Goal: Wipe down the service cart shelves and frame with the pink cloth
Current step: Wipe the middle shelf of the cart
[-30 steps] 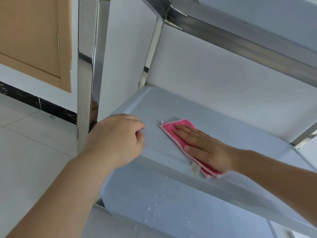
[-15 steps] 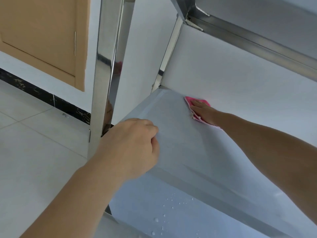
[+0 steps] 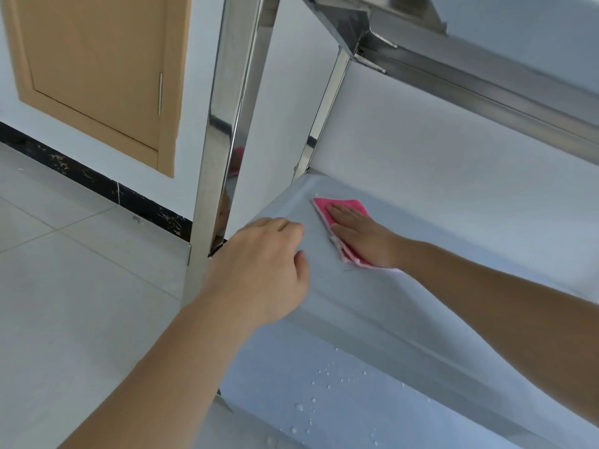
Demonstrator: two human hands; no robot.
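Fingers, right hand [image 3: 363,234]: stretched out flat and together, palm pressed down on the pink cloth [image 3: 342,207], gripping nothing, only pinning it to the shelf.
Fingers, left hand [image 3: 262,270]: curled inward in a loose fist at the near left corner of the middle shelf [image 3: 405,303], knuckles up; whether they actually clasp the shelf edge cannot be told from this angle.
Pink cloth: a folded pink square with a pale edge, lying flat on the middle shelf toward its far left corner, near the rear post [image 3: 327,115]; its far end shows beyond the fingertips, its near end peeks out under the wrist.
Middle shelf: pale grey, smooth sheet surface, running from the left corner posts off to the right, with the right forearm stretched across it.
Lower shelf [image 3: 324,400]: seen below the front lip of the middle shelf, dotted with water droplets [image 3: 299,407].
Upper shelf [image 3: 486,85]: its steel underside and rim cross the top right of the view.
Frame: 2 polished steel uprights, the front post [image 3: 223,124] just beside the left hand, carrying a faint pink reflection, and the thinner rear post behind.
Surroundings: light tiled floor [image 3: 81,286], dark speckled skirting [image 3: 81,173], white wall and a tan wooden door [image 3: 97,69] at upper left.
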